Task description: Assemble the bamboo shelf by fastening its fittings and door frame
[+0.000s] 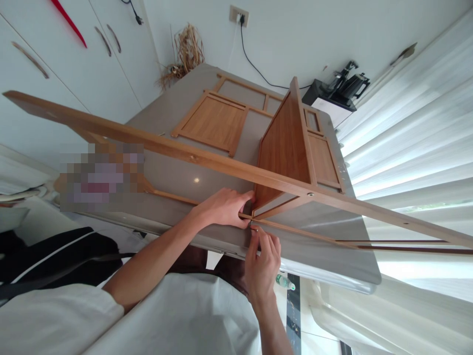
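The worktop (173,170), grey and round-cornered, carries wooden parts across most of its surface. White curtains (417,148) hang beyond its right edge. A wooden frame stands at the near side; its long upper rail (221,164) crosses above the worktop, with a hole and a metal fitting seen along its face. An upright panel (283,148) meets the frame at an angle and extends away from the person. A flat panel (212,121) lies on the worktop to the left of the upright panel; further flat framing lies behind. A blurred patch hides the left part of the frame; its contents cannot be told.

At the far right, beside the worktop, a low cabinet (327,106) bears dark appliances. Dried stalks (189,49) stand at the far left corner.

The left hand (227,207) grips the lower rail (295,230) at the near bottom corner of the upright panel, fingers curled about it. The right hand (263,249), just below that joint, pinches a small slender piece (255,229) between its fingertips; the piece is partly hidden and its type cannot be determined. A bottle (285,282) lies below, near the right wrist.
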Demonstrator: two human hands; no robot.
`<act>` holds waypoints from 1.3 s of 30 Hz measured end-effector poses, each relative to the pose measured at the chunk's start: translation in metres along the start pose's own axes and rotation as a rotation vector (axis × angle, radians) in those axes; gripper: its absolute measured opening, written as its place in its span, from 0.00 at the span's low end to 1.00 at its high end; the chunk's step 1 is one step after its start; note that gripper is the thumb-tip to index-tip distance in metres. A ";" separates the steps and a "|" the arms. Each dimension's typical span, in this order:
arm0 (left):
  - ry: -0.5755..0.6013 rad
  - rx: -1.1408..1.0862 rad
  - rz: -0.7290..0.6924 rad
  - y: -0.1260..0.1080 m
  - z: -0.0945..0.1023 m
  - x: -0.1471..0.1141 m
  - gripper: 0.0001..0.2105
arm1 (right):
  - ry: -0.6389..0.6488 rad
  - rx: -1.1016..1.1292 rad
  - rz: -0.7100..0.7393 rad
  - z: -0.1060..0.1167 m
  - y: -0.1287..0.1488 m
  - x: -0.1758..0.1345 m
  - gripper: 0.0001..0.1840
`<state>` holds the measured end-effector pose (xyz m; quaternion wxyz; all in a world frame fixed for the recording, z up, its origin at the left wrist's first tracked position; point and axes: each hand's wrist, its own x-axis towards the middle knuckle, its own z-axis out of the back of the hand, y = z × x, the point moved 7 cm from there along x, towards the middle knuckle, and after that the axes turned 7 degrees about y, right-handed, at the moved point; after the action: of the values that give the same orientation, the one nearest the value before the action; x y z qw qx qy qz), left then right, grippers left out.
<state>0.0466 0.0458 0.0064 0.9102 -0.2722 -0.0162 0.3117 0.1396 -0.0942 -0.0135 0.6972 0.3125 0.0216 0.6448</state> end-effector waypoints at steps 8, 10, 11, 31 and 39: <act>0.023 0.003 0.026 -0.002 0.001 -0.001 0.19 | -0.015 0.161 -0.168 -0.001 -0.010 0.000 0.12; 0.026 0.006 0.032 -0.002 0.001 -0.001 0.20 | -0.008 0.177 -0.199 -0.001 -0.011 0.000 0.12; 0.025 0.008 0.031 -0.002 0.001 -0.001 0.20 | -0.007 0.184 -0.209 0.000 -0.011 0.000 0.12; 0.002 0.003 0.021 -0.003 0.002 -0.003 0.19 | 0.002 0.009 -0.004 0.000 -0.001 -0.001 0.13; -0.008 0.005 -0.002 -0.002 0.001 -0.003 0.21 | 0.005 -0.045 0.021 0.001 0.005 0.003 0.13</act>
<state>0.0450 0.0429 0.0093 0.9111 -0.2689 -0.0193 0.3119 0.1357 -0.0919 -0.0092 0.6973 0.2951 0.0055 0.6532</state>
